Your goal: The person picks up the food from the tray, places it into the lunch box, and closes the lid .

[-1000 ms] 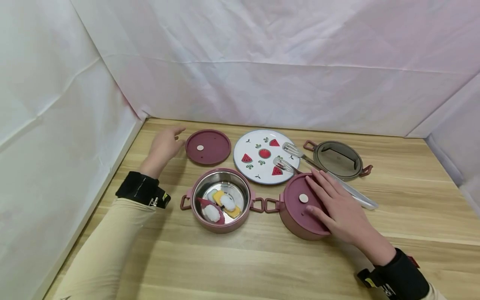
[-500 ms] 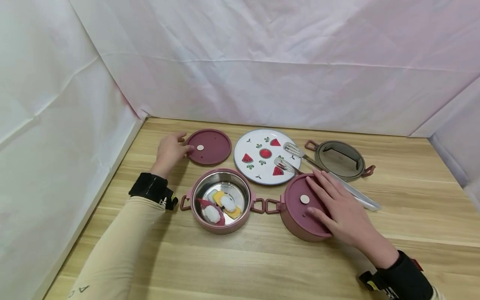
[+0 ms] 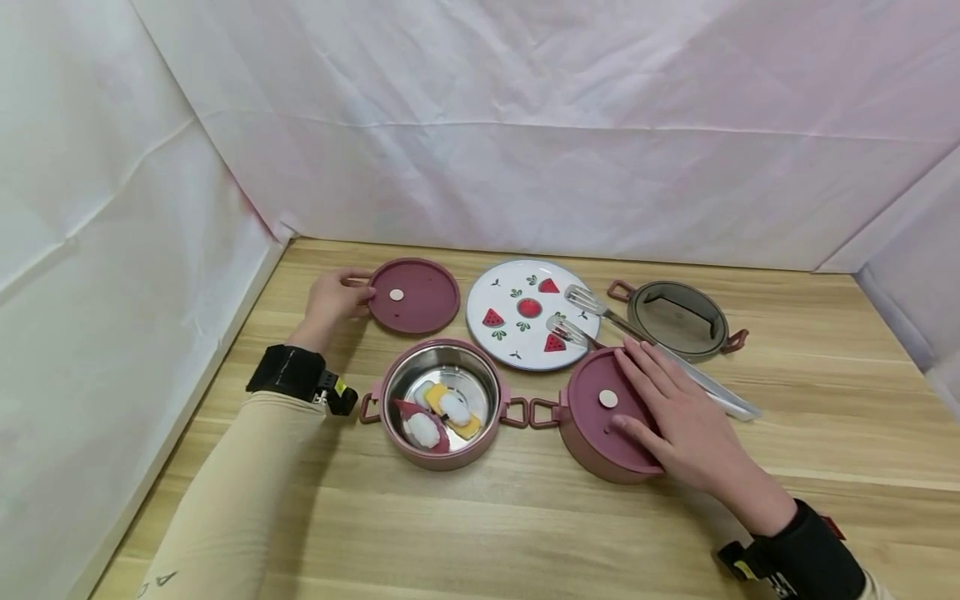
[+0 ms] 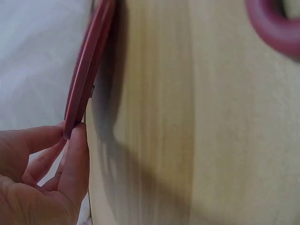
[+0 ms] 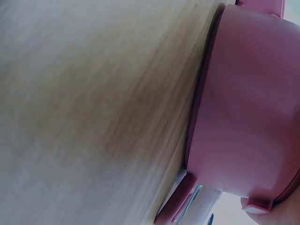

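Observation:
My left hand (image 3: pixel 335 302) pinches the left edge of a round maroon lid (image 3: pixel 420 310) between thumb and fingers. In the left wrist view the lid (image 4: pixel 86 70) stands a little off the table, its rim between the fingertips. In front of it is an uncovered pink pot (image 3: pixel 442 457) with a steel inside. Plush sushi pieces (image 3: pixel 425 429) lie in it, one yellow and one dark red, each with white. My right hand (image 3: pixel 678 421) rests with straight fingers on the lid of a second, covered pink pot (image 3: pixel 611 467). The right wrist view shows that pot's side (image 5: pixel 248 108).
A white plate (image 3: pixel 517 346) with a watermelon pattern lies behind the pots. A slotted utensil (image 3: pixel 581 298) and a fork (image 3: pixel 566 329) rest across its right side. Right of it is a smoky see-through lid (image 3: pixel 675 321) with maroon side handles. White cloth (image 3: pixel 525 183) hangs behind the table.
My left hand has moved right to the maroon lid and taken hold of its edge. The lid has shifted slightly left. My right hand has stayed on the covered pot.

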`<action>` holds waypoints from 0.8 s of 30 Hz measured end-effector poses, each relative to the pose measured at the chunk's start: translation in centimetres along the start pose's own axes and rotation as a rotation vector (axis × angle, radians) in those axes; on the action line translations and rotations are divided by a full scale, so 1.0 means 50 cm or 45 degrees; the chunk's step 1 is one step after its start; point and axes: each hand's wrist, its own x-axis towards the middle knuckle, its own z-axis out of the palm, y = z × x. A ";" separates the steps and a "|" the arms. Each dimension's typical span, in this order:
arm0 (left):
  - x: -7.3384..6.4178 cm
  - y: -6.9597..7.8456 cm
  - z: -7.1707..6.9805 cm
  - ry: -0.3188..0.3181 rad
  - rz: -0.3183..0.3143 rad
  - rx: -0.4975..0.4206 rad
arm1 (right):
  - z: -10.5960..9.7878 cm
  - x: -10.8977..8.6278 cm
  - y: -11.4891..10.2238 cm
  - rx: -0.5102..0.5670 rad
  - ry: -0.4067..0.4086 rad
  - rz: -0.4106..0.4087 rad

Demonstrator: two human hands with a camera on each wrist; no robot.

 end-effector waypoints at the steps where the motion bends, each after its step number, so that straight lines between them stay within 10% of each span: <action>1: -0.002 0.003 -0.005 -0.003 -0.011 -0.032 | 0.000 0.000 0.000 0.003 0.001 0.001; 15: -0.108 0.068 -0.044 -0.153 0.154 -0.218 | -0.006 -0.005 -0.001 0.015 0.009 0.037; 24: -0.185 0.046 -0.012 -0.376 0.209 -0.227 | -0.001 0.001 -0.001 0.037 -0.020 0.087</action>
